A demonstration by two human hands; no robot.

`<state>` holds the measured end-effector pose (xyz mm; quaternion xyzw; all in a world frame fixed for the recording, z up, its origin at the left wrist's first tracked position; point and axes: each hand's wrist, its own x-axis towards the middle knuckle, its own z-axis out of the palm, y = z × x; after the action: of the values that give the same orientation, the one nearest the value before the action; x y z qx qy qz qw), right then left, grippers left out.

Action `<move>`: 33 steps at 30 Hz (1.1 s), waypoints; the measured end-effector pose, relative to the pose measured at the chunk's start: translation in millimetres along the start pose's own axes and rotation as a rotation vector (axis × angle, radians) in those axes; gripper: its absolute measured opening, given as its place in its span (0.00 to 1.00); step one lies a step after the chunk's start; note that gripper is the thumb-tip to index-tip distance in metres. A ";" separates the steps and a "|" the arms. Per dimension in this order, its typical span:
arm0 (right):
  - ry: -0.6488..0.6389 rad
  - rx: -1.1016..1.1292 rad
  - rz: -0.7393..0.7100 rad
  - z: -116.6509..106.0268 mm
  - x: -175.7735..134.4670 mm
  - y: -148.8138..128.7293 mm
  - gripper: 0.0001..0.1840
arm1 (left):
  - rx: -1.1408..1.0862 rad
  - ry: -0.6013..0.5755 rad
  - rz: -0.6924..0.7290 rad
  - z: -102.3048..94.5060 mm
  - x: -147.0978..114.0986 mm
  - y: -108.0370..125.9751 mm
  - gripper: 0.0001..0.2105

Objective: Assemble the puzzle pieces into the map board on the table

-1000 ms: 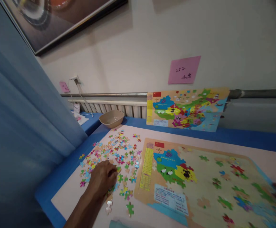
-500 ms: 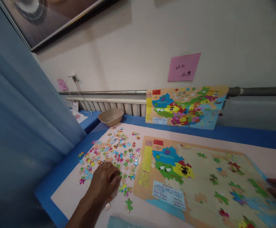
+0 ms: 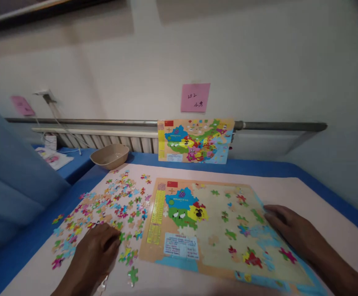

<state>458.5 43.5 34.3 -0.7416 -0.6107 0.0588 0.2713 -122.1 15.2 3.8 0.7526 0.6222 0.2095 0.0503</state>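
My left hand rests with curled fingers at the near side of a spread of loose jigsaw pieces. Its fingertips are turned away, so whatever they may pinch is hidden. My right hand lies at the right edge of the puzzle board, fingers stretched out and holding nothing. On the board, the left part of a map picture is joined up, with blue, green and yellow areas. Scattered pieces and small joined clusters, such as a red and yellow one, lie on its pale right part.
A printed map picture stands against the wall behind the table. To its left is a beige bowl. A pink note sticks to the wall above. A blue curtain hangs at the left; a pipe runs along the wall.
The view has swung to the right, bringing my right hand and the whole right side of the board into sight. My left hand stays curled by the loose pieces.
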 end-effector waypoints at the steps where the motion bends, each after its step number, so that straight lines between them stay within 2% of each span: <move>1: -0.033 0.027 0.026 -1.4 -0.8 -2.3 0.25 | -0.004 0.015 0.000 0.2 0.4 -0.6 0.11; 3: -0.075 0.085 0.061 -2.0 -1.2 -2.4 0.25 | -0.019 0.022 -0.002 -0.5 1.0 -0.8 0.10; 7: -0.076 0.120 0.066 1.8 -0.5 6.0 0.26 | -0.026 -0.001 0.028 -2.6 1.2 0.7 0.10; 12: -0.077 0.121 0.075 4.4 -2.0 10.1 0.28 | -0.039 0.044 0.031 -3.1 0.8 0.1 0.10; 19: -0.090 0.111 0.073 2.8 -1.8 6.9 0.28 | 0.021 -0.026 0.027 -3.8 1.7 -5.1 0.13; 25: -0.107 0.087 0.069 2.4 -2.0 7.1 0.28 | 0.015 0.009 0.002 -3.4 1.5 -6.9 0.12; 30: -0.099 0.070 0.070 1.9 -2.0 7.2 0.27 | -0.054 -0.058 -0.060 -2.4 1.7 -6.2 0.13; 33: -0.098 0.062 0.060 1.6 -1.5 5.5 0.27 | -0.067 -0.052 -0.085 -1.2 1.7 -6.9 0.12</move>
<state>462.3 42.1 29.9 -0.7470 -0.5988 0.1219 0.2619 -128.6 18.1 3.0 0.7286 0.6448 0.2082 0.1002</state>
